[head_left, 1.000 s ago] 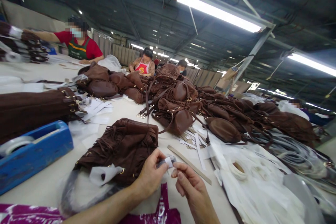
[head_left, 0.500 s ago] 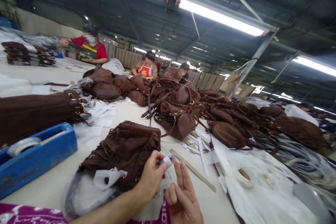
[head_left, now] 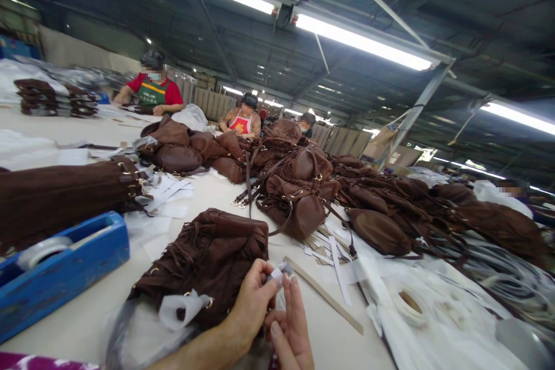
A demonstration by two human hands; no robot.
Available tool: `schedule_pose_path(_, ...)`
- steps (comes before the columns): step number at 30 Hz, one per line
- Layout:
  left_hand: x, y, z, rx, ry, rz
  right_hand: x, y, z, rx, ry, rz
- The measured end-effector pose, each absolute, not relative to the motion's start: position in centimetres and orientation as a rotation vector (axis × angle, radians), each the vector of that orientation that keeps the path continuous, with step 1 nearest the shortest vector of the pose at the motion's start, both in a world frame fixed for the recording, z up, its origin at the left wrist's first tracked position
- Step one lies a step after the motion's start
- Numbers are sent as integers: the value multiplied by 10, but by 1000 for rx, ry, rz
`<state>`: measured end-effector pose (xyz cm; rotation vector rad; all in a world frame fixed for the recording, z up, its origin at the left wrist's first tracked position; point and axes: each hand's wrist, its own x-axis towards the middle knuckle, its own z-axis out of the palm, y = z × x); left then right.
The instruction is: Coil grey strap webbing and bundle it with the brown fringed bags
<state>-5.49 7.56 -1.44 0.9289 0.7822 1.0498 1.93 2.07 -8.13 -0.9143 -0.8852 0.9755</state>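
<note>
A brown fringed suede bag [head_left: 212, 257] lies flat on the white table [head_left: 82, 315] in front of me, with white paper wrapped round its metal rings. My left hand [head_left: 251, 300] pinches a small piece of white paper [head_left: 277, 273] at the bag's right edge. My right hand [head_left: 289, 326] is raised beside it, fingers pointing up and touching the same paper.
A blue tape dispenser [head_left: 60, 269] sits at the left. A pile of brown bags [head_left: 303, 185] fills the table's middle and right, with paper strips [head_left: 333, 254] and a tape roll [head_left: 408, 302]. Other people [head_left: 154, 89] work at the far side.
My right hand went from pinching the paper to fingers stretched up beside my left hand. The view tilted up slightly. The person in red drew an outstretched arm back in.
</note>
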Motion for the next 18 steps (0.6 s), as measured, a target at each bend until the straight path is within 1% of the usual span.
schedule_pose_path(6,-57,74,-12,895,772,979,15,21,-84,-1013,-970,916)
schedule_pose_path(9,-55,78,-18,956,810,1036,17,18,-85,-1022,-987,882)
schedule_pose_path(12,-53,82,-23,1008,800,1096,26,12,-88,-1168,-1041,824)
schedule_pose_path(15,-52,83,-23,1005,808,1106,37,6,-91,-1318,-1112,684)
schedule_pose_path(18,-52,83,-22,999,821,1108,55,0,-94,-1356,-1235,462)
